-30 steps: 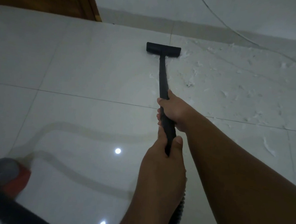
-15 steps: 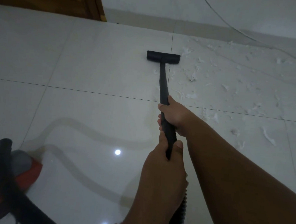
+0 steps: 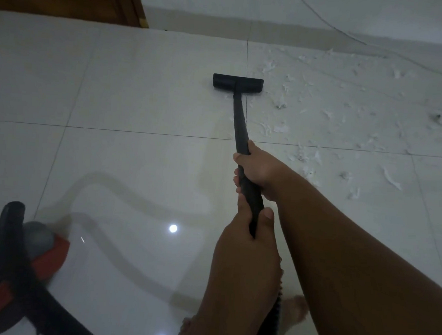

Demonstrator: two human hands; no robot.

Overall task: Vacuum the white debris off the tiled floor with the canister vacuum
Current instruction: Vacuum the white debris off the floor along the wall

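The left hand (image 3: 246, 249) and right hand (image 3: 262, 170) are both wrapping their fingers (image 3: 237, 172) tightly around the wand (image 3: 239, 122), its nozzle (image 3: 238, 83) sitting beside white debris (image 3: 319, 101).

Left of the wand (image 3: 239, 119), the red and black vacuum (image 3: 14, 271) is blurred and cut off at the edges, and the wand's near end and ribbed hose (image 3: 273, 326) are mostly hidden behind the left hand (image 3: 245, 267).
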